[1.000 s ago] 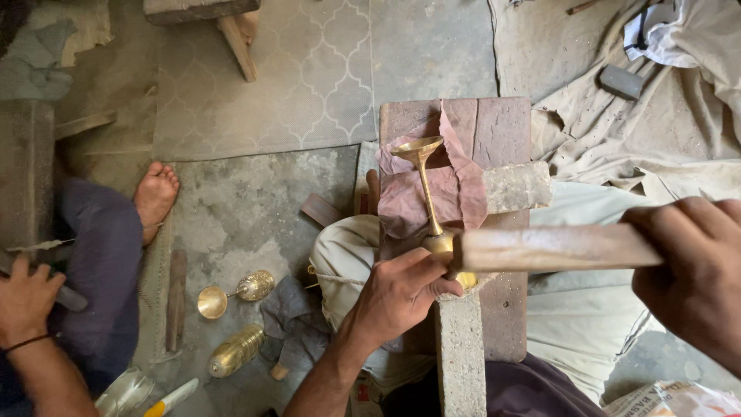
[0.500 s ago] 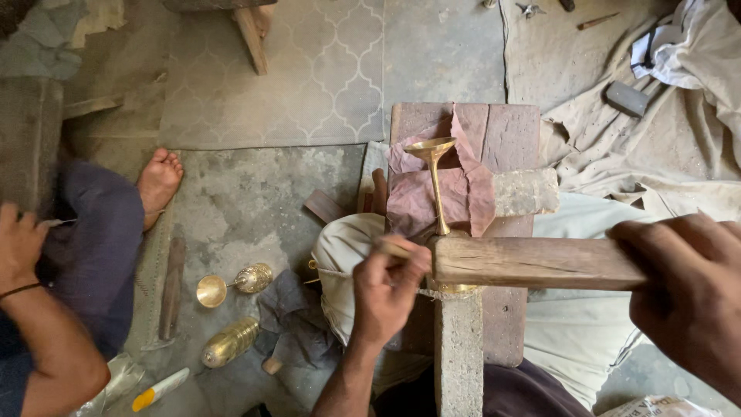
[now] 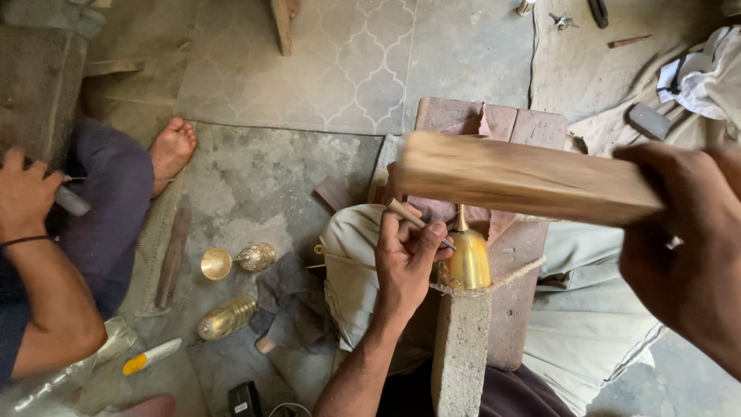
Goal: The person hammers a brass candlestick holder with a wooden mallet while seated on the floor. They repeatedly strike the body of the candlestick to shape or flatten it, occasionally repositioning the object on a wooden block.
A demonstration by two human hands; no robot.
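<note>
The left hand (image 3: 405, 266) pinches a thin chisel (image 3: 417, 222) against the brass goblet (image 3: 465, 261) resting on the stone post (image 3: 461, 347); the right hand (image 3: 687, 255) clenches a raised wooden mallet (image 3: 525, 177). A skewed blow could hit fingers or dent the brass

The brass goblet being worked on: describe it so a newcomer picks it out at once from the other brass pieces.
Find the upright stone post at bottom centre. The goblet lies on its top, bowl toward the camera, steadied by the left hand holding a thin tool. Unlike the two brass pieces on the floor at left, it is raised.
</note>
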